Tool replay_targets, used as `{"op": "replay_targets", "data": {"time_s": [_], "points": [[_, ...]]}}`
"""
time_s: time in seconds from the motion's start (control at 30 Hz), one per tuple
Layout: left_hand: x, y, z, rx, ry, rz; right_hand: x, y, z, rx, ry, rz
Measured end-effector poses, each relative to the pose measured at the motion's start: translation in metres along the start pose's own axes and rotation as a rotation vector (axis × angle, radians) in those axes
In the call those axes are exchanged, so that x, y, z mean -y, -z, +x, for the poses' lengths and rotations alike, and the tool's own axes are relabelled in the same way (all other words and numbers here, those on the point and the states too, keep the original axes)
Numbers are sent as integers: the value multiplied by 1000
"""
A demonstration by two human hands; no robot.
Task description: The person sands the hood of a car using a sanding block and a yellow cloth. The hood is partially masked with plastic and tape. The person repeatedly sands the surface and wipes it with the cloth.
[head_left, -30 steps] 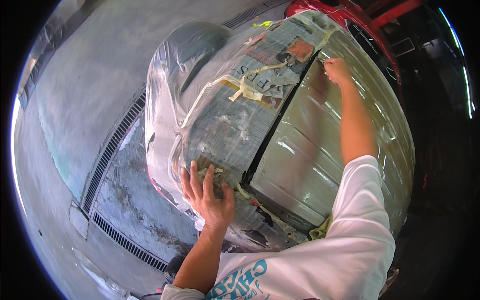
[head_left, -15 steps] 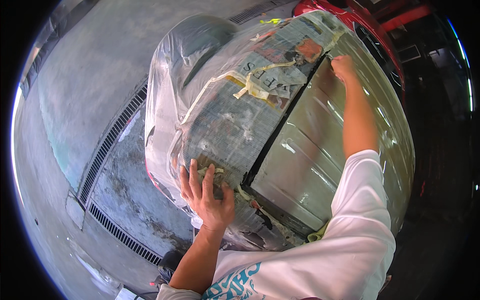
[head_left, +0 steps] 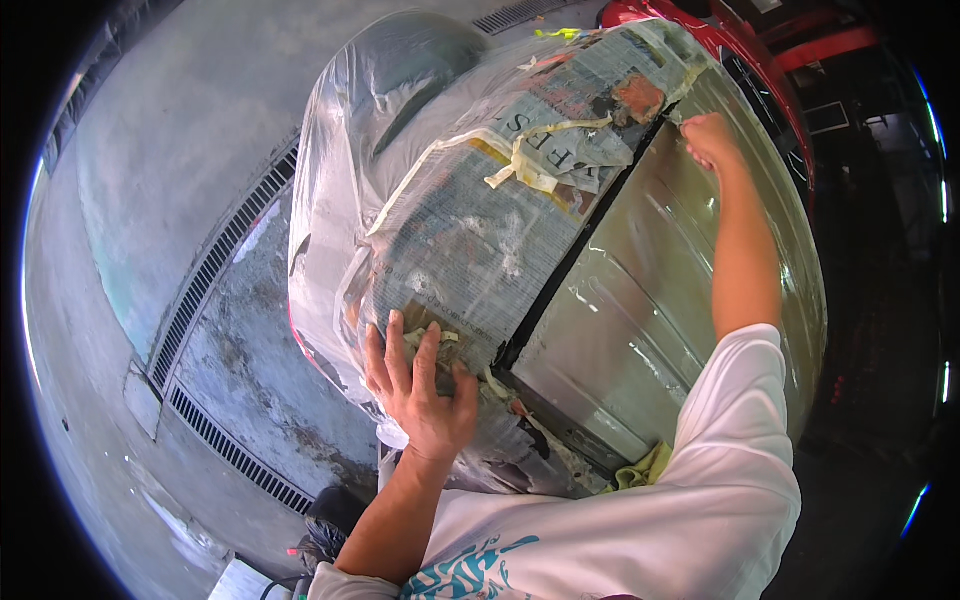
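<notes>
A large vehicle body curves in front of me, its side masked with newspaper (head_left: 455,255) and its outer part wrapped in clear plastic film (head_left: 335,170). My left hand (head_left: 428,405) lies with fingers spread on the near end of the newspaper. Out at full reach, my right hand (head_left: 710,140) is closed at the far end of the shiny grey-green panel (head_left: 620,310), close beside the dark gap (head_left: 570,260). Whatever its fingers grip is too small to make out. A torn strip of masking tape (head_left: 520,165) hangs loose over the newspaper.
A yellow-green cloth (head_left: 643,468) lies at the panel's near edge, against my shirt. Beyond the far end stands a red car (head_left: 740,60). On the left, a drain grate (head_left: 220,240) crosses the concrete floor (head_left: 150,200). A white box-like object (head_left: 238,582) shows at the lower left.
My view has shifted slightly, moving the vehicle a little rightward in the picture. My right hand has drawn a bit away from the dark gap. The left hand stays on the newspaper.
</notes>
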State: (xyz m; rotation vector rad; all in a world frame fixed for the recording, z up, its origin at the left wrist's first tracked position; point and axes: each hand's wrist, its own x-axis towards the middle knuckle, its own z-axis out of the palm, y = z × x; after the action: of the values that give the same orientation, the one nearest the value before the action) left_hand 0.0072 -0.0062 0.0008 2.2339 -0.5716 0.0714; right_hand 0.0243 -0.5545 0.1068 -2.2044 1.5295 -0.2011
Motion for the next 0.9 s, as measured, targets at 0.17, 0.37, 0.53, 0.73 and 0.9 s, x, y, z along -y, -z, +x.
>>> {"op": "replay_targets", "data": {"time_s": [0.17,0.37,0.53,0.73,0.9], "points": [[-1,-4,3,4,-36,-41,-27,6,48,-111,48,-38],[-1,2,1,9,-16,-21,-9,-4,-19,-26,87,-88],[-1,0,1,7,-16,-52,-7,-3,-73,39,156,-215],[-1,0,3,-4,-13,-51,14,-12,-87,1,135,-345],[-1,0,2,5,-1,-57,6,-13,-43,-7,39,-197]]}}
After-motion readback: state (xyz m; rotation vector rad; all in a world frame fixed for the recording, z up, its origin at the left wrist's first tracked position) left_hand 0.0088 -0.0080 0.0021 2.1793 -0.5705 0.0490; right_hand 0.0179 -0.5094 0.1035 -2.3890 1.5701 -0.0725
